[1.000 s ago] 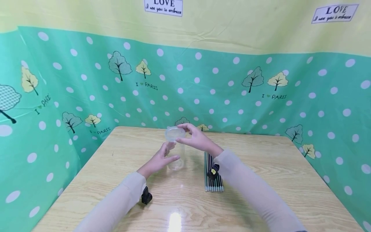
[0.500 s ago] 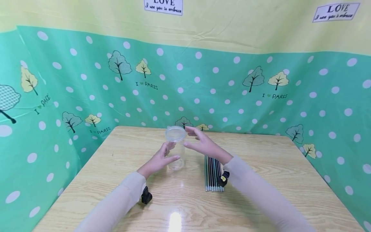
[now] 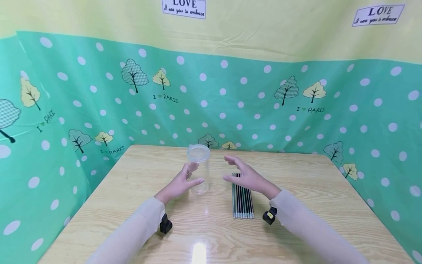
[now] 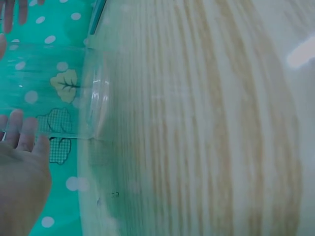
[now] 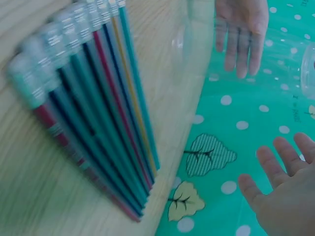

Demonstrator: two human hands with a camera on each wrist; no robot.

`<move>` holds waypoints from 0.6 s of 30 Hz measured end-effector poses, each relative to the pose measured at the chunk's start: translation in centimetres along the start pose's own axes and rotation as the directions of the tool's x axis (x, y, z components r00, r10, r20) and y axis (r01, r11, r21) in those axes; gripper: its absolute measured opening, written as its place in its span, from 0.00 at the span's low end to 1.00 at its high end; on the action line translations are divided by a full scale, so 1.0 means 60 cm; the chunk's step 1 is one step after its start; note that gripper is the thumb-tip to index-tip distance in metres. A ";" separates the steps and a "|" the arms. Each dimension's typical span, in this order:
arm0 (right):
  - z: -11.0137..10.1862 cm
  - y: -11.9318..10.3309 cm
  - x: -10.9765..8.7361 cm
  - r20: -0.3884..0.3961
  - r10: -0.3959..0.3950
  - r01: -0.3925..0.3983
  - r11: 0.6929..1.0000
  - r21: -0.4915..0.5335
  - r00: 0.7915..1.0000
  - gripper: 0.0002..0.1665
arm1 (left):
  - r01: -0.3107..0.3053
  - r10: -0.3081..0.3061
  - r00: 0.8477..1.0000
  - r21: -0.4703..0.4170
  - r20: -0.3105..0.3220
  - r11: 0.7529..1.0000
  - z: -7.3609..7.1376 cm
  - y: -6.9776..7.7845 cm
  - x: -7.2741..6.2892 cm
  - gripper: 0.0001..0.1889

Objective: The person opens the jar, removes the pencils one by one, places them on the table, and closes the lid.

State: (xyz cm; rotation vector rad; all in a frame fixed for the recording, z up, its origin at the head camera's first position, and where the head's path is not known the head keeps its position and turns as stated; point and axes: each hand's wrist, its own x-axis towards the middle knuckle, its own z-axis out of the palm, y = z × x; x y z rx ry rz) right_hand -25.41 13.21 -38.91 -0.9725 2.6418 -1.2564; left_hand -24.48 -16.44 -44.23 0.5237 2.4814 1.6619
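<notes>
A clear plastic jar (image 3: 202, 170) stands upright on the table, with a pale round top (image 3: 198, 153) that has a small tab at its rim. My left hand (image 3: 179, 185) is beside it, the thumb in front and the fingers at its left side. In the right wrist view the fingers of that hand look straight along the jar's wall. To the right, my right hand (image 3: 248, 178) is apart from the jar, fingers spread and nothing in them. Below it lies a row of several pencils (image 3: 242, 203), side by side, ferrule ends toward me.
The wooden table (image 3: 296, 176) has its back edge against a green and yellow patterned cloth (image 3: 250, 95). A black wrist camera (image 3: 166, 223) sits on the left sleeve and another camera (image 3: 269, 215) on the right one.
My right hand has let go of the jar's top and drawn back right and toward me, over the far ends of the pencils. My left hand and the jar stay in place.
</notes>
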 end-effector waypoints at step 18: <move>-0.037 0.072 -0.085 -0.061 0.153 -0.157 0.985 -0.067 0.986 0.49 | 0.018 -0.018 1.000 -0.016 -0.007 1.000 -0.001 0.005 -0.002 0.46</move>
